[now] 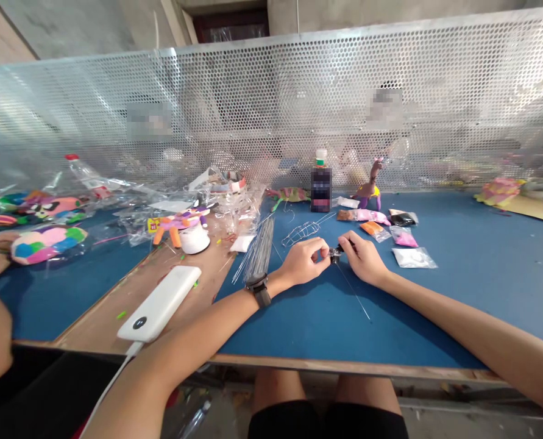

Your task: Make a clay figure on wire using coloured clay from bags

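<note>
Right hand [363, 259] is closed around a small dark tool [335, 257] and left hand [304, 262] apparently pinches thin wire [355, 294] above a blue table [454, 305], the loose end trailing toward the front edge. Bending or cutting seems underway; a next move would call for steady grip. Beyond lies an angular wire frame [304, 231]; left, stiff, straight metallic strands [261, 247].

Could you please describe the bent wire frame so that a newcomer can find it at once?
Look at the blue tabletop before the perforated metal panel. Between the dark bottle and the person's left hand lies the wire frame. Unlike the straight wires bundled to its left, it is bent into a cage-like outline.
</note>
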A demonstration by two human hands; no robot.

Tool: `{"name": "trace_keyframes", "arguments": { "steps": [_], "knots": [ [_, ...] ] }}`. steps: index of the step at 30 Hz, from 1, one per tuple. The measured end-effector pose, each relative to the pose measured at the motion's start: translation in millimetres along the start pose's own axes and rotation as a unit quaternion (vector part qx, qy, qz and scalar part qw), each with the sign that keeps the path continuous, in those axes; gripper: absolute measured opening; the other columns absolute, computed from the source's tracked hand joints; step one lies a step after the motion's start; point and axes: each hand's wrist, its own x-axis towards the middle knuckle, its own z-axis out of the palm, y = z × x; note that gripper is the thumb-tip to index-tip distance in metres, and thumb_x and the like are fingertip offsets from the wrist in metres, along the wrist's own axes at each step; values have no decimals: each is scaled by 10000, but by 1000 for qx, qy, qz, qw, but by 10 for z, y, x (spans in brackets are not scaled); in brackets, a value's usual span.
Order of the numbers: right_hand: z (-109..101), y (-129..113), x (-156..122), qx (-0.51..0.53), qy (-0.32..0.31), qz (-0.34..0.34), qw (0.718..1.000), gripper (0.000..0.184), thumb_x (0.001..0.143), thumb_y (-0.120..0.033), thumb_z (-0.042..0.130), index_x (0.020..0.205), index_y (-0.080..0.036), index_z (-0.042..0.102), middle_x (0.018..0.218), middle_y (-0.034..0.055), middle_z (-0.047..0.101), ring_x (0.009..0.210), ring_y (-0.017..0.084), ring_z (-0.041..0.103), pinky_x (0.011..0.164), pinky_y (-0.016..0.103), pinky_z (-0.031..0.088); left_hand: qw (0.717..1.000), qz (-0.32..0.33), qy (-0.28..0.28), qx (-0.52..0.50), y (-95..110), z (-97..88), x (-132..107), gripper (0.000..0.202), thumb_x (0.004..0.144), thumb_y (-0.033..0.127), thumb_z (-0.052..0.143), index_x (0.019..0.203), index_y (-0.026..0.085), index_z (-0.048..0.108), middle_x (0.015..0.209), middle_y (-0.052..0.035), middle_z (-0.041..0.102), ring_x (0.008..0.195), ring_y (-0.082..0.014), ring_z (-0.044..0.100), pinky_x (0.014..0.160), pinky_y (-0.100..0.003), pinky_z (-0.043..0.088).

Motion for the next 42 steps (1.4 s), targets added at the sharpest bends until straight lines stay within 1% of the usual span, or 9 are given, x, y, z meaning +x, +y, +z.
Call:
{"name": "trace_keyframes", "arguments": {
  "steps": [5,13,15,17,21,28,31,38,42],
  "knots": [
    [-15,1,-1,14,14,11,1000,395,1081,-541,347,920,-242,551,666,-11,587,586,179,562,599,294,401,1000,-26,-4,-12,2,-8,6,105,820,155,612,825,209,522,712,46,585,557,-93,494,599,-238,400],
    [-46,-21,-21,19,-48,-17,999,425,1086,-506,351,1324,-229,569,943,51,738,733,218,672,708,336,505,998,-44,-5,-34,-24,-6,10,126,835,177,606,932,224,541,688,49,576,555,-116,512,588,-253,418],
    [-52,-35,-15,18,-57,-38,997,407,1091,-493,350,1284,-244,608,1004,59,748,843,229,698,777,342,516,998,-42,-9,-35,-19,-9,8,120,837,177,604,929,223,543,688,49,573,559,-115,510,593,-253,421],
    [-51,-49,-11,18,-59,-64,996,387,1095,-476,350,1146,-243,655,1015,64,742,903,227,694,812,335,508,999,-38,-12,-36,-6,-15,6,112,841,175,599,927,221,545,689,49,571,562,-112,507,599,-252,423],
    [-32,-58,-14,4,-44,-47,998,392,1082,-500,388,925,-231,625,824,37,699,724,194,636,673,307,453,999,-35,-15,-33,16,-24,7,92,847,179,594,916,218,547,692,47,572,566,-110,509,601,-251,422],
    [-17,-43,-12,-3,-6,-12,1000,451,1068,-561,380,802,-232,536,672,2,597,614,172,558,587,293,378,999,-42,-6,-23,8,-17,8,96,837,178,603,904,219,547,677,53,570,550,-107,507,596,-252,413],
    [-10,-30,-11,-4,-3,-3,1000,413,1066,-550,390,852,-236,553,676,1,611,605,176,567,584,295,384,999,-39,-1,-24,3,-16,9,102,832,168,597,904,219,545,673,55,570,543,-106,503,597,-252,411],
    [11,16,-19,11,-16,-6,1000,310,1064,-479,419,1130,-239,604,845,34,714,643,191,619,632,310,454,999,-35,-3,-21,-1,-20,12,97,831,163,598,895,215,547,669,55,568,543,-105,502,592,-250,405],
    [2,5,-13,-4,-24,-21,999,304,1070,-448,411,1032,-238,629,805,30,694,645,189,598,638,305,430,999,-38,-6,-19,-3,-17,11,100,827,160,601,892,216,549,670,54,568,546,-105,506,592,-247,410]
  ]
}}
